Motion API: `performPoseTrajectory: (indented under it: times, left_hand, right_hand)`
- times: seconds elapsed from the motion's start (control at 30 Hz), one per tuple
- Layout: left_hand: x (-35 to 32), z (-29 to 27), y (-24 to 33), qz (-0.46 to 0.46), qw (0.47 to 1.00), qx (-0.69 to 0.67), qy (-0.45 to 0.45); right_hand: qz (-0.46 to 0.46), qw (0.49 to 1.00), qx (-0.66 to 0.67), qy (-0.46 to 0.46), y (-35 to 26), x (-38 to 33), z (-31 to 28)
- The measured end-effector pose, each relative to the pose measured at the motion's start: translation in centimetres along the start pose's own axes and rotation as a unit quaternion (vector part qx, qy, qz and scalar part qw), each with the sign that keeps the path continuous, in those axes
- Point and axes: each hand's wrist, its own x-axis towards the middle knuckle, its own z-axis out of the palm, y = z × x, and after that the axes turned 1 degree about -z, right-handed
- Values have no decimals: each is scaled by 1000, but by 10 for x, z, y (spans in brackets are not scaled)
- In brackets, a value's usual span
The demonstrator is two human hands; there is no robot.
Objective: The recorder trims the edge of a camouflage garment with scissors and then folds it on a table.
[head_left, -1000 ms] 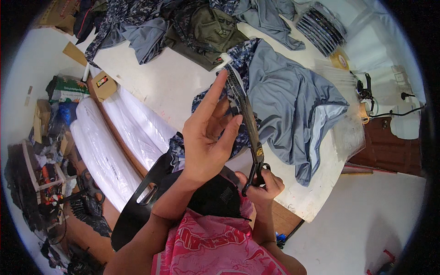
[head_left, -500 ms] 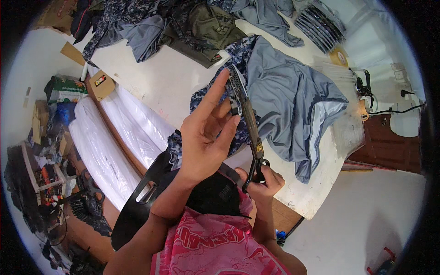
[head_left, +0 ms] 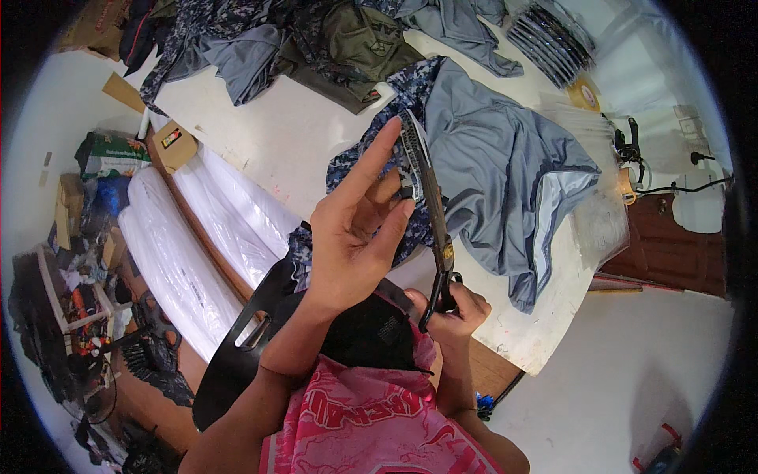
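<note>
My right hand [head_left: 456, 312] is closed round the black handles of a large pair of scissors [head_left: 439, 225]. The long blades point up and slightly left. Close to the blades, my left hand [head_left: 355, 225] has its index finger stretched up, its thumb forward and its other fingers curled. Between these fingers and the blades runs a narrow dark strip with a pale edge [head_left: 411, 154], gripped by my left hand; its kind is unclear. Behind both hands lies a grey garment [head_left: 501, 158] with blue camouflage cloth [head_left: 414, 88] along its left side, spread on the white table [head_left: 260, 130].
More camouflage, grey and olive garments [head_left: 355, 51] are heaped along the far side. Large plastic-wrapped white rolls [head_left: 178, 253] lie to the left, beside a black chair back [head_left: 237, 347]. Clear plastic sheets [head_left: 604, 213] and a tape roll [head_left: 583, 95] sit at the right.
The scissor tips and the strip beside them have shifted very slightly. Both hands keep nearly the same place and grip; the grey garment lies almost as before.
</note>
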Motion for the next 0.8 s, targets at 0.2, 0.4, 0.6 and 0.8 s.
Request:
performPoseTrajectory:
  times: [0.2,0.4,0.6,0.8]
  left_hand:
    - [1,-2,0,-5,1000,1,-1]
    - [2,-2,-3,25,999,9,-27]
    - [1,-2,-1,-2,1000,7,-6]
    - [1,-2,2,-3,1000,19,-7]
  right_hand:
    - [-6,1000,-8,0,2,-2,1]
    - [-11,1000,-22,5,6,-2,1]
    - [-12,1000,-17,14,8,-3,3]
    - [-18,1000,-15,14,6,0,2]
